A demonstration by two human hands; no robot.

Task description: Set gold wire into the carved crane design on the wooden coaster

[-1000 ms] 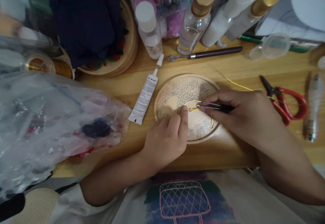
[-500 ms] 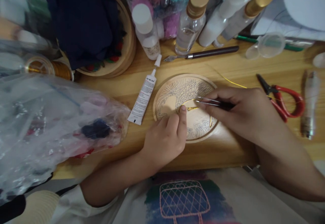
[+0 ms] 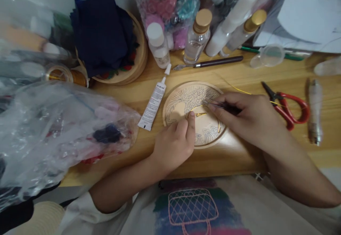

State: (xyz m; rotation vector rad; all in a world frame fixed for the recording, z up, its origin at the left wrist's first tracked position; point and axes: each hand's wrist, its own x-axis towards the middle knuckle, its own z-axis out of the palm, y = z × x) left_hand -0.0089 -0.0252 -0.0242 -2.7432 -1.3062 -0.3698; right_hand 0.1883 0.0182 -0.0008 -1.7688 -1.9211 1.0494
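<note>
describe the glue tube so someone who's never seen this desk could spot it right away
Start at the round wooden disc with the line drawing, in the middle of the wooden desk, where both hands work. Just left of the disc lies the white glue tube, slanted, its capped nozzle pointing up toward the bottles. Unlike the upright bottles behind it, it lies flat and is slim, with printed text.

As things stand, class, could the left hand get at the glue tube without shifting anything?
Probably yes: the glue tube lies on bare table just beside the left hand, nothing between them.
</note>
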